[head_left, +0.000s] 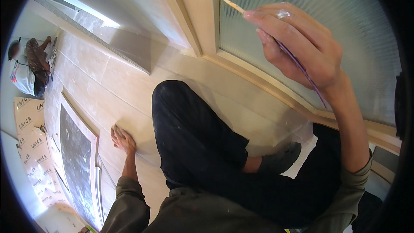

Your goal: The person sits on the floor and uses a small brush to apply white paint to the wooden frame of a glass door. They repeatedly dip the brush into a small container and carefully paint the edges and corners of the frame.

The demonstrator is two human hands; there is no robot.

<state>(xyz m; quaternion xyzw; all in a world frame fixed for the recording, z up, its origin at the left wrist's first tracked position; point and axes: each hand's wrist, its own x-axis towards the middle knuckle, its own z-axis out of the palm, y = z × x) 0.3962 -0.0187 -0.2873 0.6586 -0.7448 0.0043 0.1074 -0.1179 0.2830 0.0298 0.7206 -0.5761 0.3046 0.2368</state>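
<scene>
My right hand (pixel 304 45) is raised in front of a ribbed glass panel (pixel 241 39) set in a pale wooden frame (pixel 263 75). Between its thumb and fingers it pinches a fine paintbrush (pixel 235 6) with a purple handle. The light, pointed tip is aimed up and left, close to the inner edge of the frame; whether it touches cannot be told. A whitish smear shows on one finger. Down on the beige tiled floor (pixel 129 88), my left hand (pixel 123 139) rests with fingers stretched out and holds nothing.
My bent knee (pixel 177 99) rises between my hands. Left of my left hand lies a framed dark panel (pixel 75 146). Printed cardboard (pixel 34 146) stands along the far left, near another person (pixel 36 60). A panel edge (pixel 103 45) juts in from the upper left.
</scene>
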